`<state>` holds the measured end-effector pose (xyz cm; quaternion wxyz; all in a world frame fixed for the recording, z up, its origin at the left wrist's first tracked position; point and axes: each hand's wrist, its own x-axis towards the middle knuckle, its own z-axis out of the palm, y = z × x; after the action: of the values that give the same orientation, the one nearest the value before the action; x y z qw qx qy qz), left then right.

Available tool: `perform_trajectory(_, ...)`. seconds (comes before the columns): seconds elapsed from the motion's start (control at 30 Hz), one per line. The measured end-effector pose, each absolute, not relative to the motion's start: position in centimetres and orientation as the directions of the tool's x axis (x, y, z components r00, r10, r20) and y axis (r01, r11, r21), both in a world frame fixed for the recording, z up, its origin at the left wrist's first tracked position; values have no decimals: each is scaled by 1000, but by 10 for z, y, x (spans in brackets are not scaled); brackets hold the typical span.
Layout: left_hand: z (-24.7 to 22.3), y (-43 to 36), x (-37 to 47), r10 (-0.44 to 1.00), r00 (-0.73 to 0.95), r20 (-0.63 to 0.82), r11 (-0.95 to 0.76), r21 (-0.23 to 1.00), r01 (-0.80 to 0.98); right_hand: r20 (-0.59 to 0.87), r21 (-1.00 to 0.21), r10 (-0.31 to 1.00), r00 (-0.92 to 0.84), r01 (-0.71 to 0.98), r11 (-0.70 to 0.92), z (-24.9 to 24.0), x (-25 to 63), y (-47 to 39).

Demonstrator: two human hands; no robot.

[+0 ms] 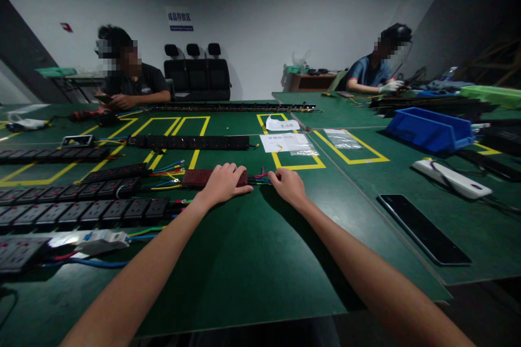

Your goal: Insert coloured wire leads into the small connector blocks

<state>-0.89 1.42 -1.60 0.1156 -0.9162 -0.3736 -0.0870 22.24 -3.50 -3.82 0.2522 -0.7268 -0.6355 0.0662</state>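
A short dark red socket block lies on the green table, with coloured wires coming out of both its ends. My left hand is wrapped over its right part, fingers on the far side and thumb on the near side. Close by on the right, my right hand pinches the ends of the thin wires leaving the block; red, blue and green strands show between the two hands. The tips inside my right fingers are hidden. To the left of the block, wires with ring terminals spread out.
Several black socket strips fill the left side. A longer black strip lies beyond the block, near paper sheets. At right are a phone, a white power strip and a blue bin. Two people sit across the table.
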Motion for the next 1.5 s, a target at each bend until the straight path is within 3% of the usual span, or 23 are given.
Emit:
perform_trajectory(0.63, -15, 14, -9, 670, 702, 241, -699, -111, 706, 235, -449, 954, 187, 891, -64, -38, 222, -36)
perform_trajectory(1.5, -14, 14, -9, 669, 705, 235, -689, -159, 707, 224, -456, 957, 186, 887, -66, -38, 221, -36)
